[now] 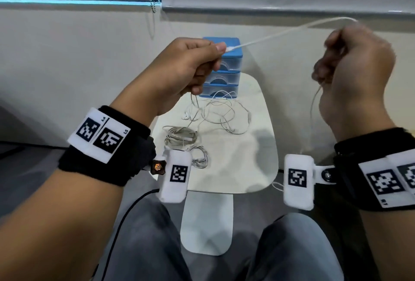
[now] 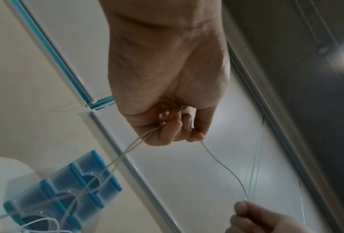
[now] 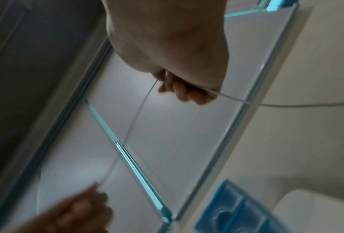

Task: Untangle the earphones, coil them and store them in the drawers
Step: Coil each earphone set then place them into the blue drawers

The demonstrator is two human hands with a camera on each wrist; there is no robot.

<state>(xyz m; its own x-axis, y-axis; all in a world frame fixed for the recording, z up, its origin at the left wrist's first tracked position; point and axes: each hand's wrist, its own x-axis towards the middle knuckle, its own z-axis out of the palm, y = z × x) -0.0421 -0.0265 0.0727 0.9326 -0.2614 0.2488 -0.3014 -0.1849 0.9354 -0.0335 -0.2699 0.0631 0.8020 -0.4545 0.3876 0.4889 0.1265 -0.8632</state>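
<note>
Now we hold one white earphone cable [image 1: 265, 39] raised between both hands: our left hand [image 1: 179, 71] pinches it in a tight grip, our right hand [image 1: 357, 71] curls around it. More earphones [image 1: 215, 114] lie tangled on the bench [image 1: 247, 168] before the blue drawers [image 1: 229, 71], two coiled bundles [image 1: 182, 137] nearer us.

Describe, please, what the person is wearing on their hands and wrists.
Both hands, left hand and right hand, are bare. Each wrist carries a black band: the left band and the right band bear white patches printed with black square codes. A white padded block with one such code hangs from each: left block, right block.
</note>
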